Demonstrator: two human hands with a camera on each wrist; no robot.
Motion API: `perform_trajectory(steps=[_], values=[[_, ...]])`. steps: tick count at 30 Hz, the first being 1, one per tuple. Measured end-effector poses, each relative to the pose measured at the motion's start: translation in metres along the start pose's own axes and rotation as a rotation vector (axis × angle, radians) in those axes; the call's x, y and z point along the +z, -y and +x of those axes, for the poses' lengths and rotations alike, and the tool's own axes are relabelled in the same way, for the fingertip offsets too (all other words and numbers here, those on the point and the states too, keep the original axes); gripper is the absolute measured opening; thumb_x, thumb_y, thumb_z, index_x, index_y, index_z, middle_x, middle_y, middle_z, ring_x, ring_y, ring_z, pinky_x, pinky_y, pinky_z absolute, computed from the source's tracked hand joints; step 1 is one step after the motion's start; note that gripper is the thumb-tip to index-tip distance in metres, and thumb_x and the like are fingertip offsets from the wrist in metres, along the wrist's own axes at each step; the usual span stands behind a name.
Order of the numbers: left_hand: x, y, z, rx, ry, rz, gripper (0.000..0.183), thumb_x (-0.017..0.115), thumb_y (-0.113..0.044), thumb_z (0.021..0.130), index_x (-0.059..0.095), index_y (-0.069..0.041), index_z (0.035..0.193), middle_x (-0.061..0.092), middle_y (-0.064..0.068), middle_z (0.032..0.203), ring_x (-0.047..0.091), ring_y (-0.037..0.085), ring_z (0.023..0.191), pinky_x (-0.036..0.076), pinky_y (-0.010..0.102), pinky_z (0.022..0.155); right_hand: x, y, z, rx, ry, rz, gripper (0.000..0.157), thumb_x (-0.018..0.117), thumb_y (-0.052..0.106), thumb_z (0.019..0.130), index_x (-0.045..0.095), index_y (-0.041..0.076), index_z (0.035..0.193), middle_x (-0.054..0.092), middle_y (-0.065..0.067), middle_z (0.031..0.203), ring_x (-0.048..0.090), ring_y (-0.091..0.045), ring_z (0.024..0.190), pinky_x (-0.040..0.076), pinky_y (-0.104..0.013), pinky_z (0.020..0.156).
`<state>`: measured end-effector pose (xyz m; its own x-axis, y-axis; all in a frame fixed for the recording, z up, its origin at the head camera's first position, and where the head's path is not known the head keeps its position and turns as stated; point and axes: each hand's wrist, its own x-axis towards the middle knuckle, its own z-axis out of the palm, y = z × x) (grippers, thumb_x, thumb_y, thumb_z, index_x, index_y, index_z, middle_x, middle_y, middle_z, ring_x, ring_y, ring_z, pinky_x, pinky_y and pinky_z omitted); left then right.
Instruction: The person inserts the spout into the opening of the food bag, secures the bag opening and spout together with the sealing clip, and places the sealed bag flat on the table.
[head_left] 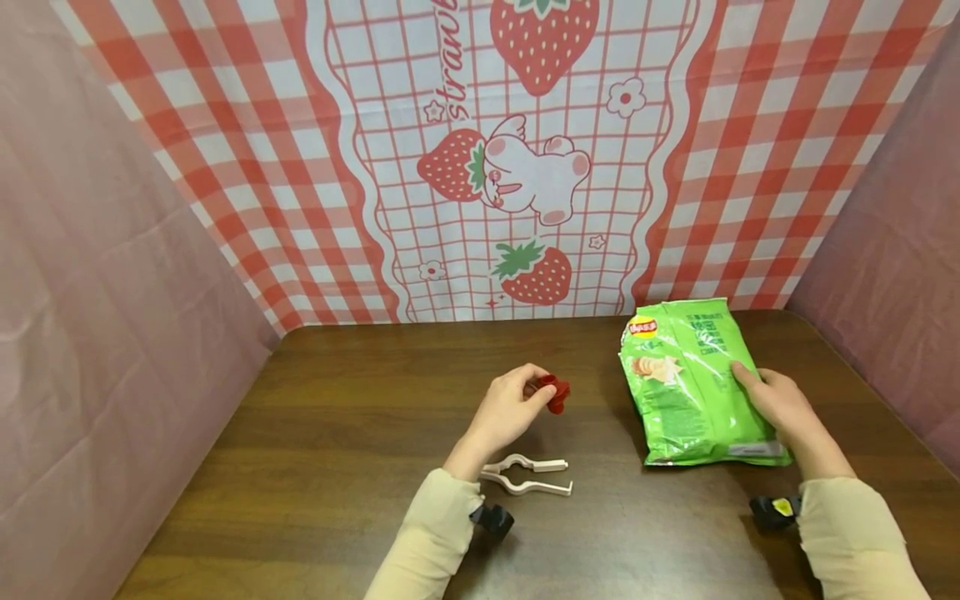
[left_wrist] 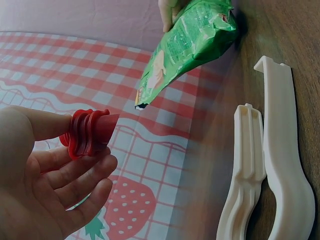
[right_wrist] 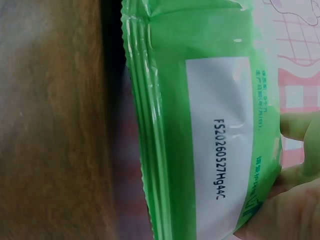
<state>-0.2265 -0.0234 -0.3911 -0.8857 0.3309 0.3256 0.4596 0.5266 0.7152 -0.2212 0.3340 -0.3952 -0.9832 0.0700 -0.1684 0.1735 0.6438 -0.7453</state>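
My left hand [head_left: 504, 408] pinches a small red plastic cap [head_left: 557, 393] between thumb and forefinger, above the table. In the left wrist view the cap shows a wavy, ridged rim and a slanted tube end, and the other fingers are loosely bent below it. My right hand [head_left: 783, 404] holds a green bag of chips [head_left: 693, 392] by its right side, thumb on the printed face, other fingers hidden behind. In the right wrist view a crimped seam and a white label with a printed code show. A cream-white bag clip [head_left: 525, 486] lies spread near my left wrist.
The brown wooden table [head_left: 337, 433] ends at a red-checked cloth [head_left: 255, 167] with strawberry prints at the back. Pink cloth walls [head_left: 112, 250] rise on both sides. A dark camera mount [head_left: 492, 520] sits at my left wrist.
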Motion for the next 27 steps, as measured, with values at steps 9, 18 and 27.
perform_trajectory(steps=[9, 18, 27], values=[[0.000, 0.001, 0.000, 0.011, -0.011, 0.005, 0.015, 0.055, -0.028, 0.082, 0.058, -0.016, 0.090, 0.058, -0.008, 0.079, 0.053, 0.002, 0.068, 0.041, 0.017, 0.058, 0.006, 0.004, -0.003, -0.004, 0.014, -0.003, 0.085, 0.018, 0.056, 0.084, 0.017, -0.018, 0.125, 0.033, -0.035, 0.110, 0.047, -0.030, 0.081, 0.041, -0.033, 0.061], [-0.001, 0.000, 0.000, 0.014, -0.007, 0.002, 0.015, 0.055, -0.028, 0.082, 0.058, -0.016, 0.091, 0.058, -0.008, 0.080, 0.053, 0.002, 0.069, 0.041, 0.017, 0.059, 0.011, 0.009, -0.007, 0.019, 0.044, 0.117, 0.084, 0.022, 0.058, 0.083, 0.020, -0.016, 0.123, 0.048, -0.010, 0.076, 0.051, -0.013, 0.056, 0.046, -0.035, 0.054], [-0.001, 0.000, 0.001, 0.014, -0.011, 0.003, 0.016, 0.055, -0.028, 0.082, 0.058, -0.016, 0.092, 0.058, -0.007, 0.082, 0.053, 0.002, 0.070, 0.041, 0.017, 0.059, 0.016, 0.014, -0.009, 0.017, 0.060, 0.245, 0.083, 0.027, 0.055, 0.084, 0.013, -0.014, 0.127, 0.049, -0.003, 0.069, 0.054, -0.014, 0.054, 0.047, -0.038, 0.052]])
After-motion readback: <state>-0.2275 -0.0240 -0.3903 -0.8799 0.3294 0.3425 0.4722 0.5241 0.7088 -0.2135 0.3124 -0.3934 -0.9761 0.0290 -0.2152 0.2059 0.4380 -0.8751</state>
